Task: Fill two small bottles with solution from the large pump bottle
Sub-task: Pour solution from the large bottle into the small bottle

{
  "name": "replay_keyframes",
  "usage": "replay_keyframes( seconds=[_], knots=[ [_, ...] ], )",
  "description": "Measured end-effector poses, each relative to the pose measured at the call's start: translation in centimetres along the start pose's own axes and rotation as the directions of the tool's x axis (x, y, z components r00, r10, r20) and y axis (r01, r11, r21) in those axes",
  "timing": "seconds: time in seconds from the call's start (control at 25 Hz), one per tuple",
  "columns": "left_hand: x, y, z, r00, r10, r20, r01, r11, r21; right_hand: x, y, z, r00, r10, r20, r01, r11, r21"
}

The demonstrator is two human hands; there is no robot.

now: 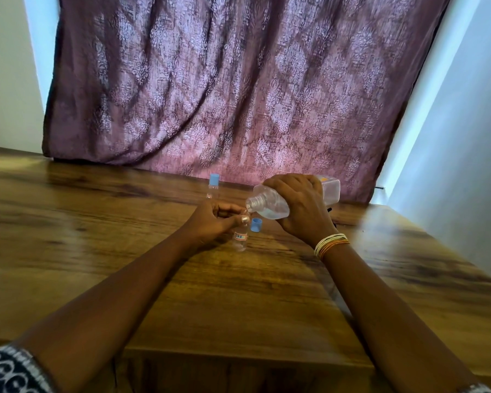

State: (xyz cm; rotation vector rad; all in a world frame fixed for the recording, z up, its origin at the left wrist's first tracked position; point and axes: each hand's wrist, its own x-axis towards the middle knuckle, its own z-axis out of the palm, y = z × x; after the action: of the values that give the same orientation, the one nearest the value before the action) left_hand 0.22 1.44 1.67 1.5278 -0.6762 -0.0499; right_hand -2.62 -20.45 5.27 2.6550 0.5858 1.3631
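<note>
My right hand (301, 208) grips the large clear bottle (270, 204), which has no pump on it and is tipped on its side, its threaded mouth pointing left and down. Its mouth sits just over the neck of a small clear bottle (240, 239) that stands uncapped on the wooden table. My left hand (216, 219) holds this small bottle near its top. A loose blue cap (256, 224) stands on the table right behind it. A second small bottle (213, 188) with a blue cap on stands farther back.
The wooden table (125, 236) runs to a purple patterned curtain (238, 95) at the back. A dark object (330, 209) shows partly behind my right hand. Pale walls stand at both sides; the table's near edge is at the bottom.
</note>
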Motion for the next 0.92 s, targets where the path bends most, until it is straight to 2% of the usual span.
replay_keyframes(
  seconds=[0.92],
  knots=[
    [-0.1,-0.05,-0.29,0.99,-0.136,0.022,0.136,0.991,0.0,0.11,0.06,-0.4,0.999,0.006,-0.033,-0.006,1.0,-0.006]
  ],
)
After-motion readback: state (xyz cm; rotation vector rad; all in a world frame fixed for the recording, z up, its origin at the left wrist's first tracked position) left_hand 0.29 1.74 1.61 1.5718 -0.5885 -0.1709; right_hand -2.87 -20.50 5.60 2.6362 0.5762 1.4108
